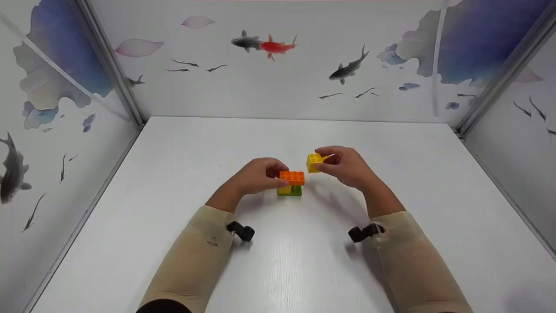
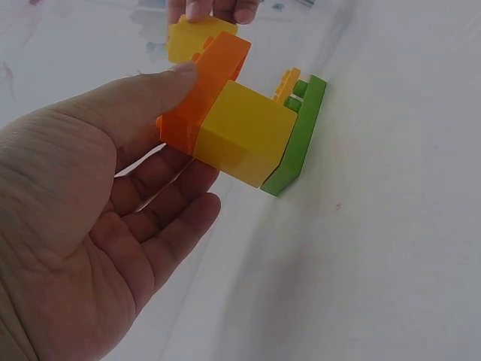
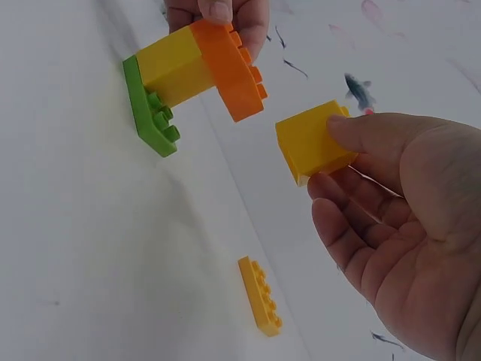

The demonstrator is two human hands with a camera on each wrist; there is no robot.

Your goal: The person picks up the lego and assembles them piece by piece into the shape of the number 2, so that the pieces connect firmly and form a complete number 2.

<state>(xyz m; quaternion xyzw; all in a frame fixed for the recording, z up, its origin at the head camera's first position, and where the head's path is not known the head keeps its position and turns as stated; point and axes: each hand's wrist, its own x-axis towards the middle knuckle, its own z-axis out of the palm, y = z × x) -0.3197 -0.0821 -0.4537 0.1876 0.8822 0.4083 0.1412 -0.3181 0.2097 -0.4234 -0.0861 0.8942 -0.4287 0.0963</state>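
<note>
Left hand: thumb and fingertips pinch the end of the orange brick that tops the small stack.
Right hand: thumb and fingers pinch the yellow cube brick, held in the air, clear of the surface.
Yellow cube brick position: just beside and slightly above the stack, on its right; apart from the orange brick, as the right wrist view shows.
Stack: green plate at the bottom, flat on the surface; yellow block on the plate; orange brick across the top, overhanging the block on one side.
Loose part: a flat yellow-orange plate, studs up, lies on the surface near the stack; seen in the right wrist view only.
Surface: white, with a faint grain, smooth and matt; it carries the stack near its centre.
Sleeves: beige, one on each forearm, each with a black wrist mount.
Room: three white walls enclose the surface at the back and both sides; printed with grey fish, one red fish, pink petals and blue-grey washes.
Corners: grey metal posts stand where the walls meet.
</note>
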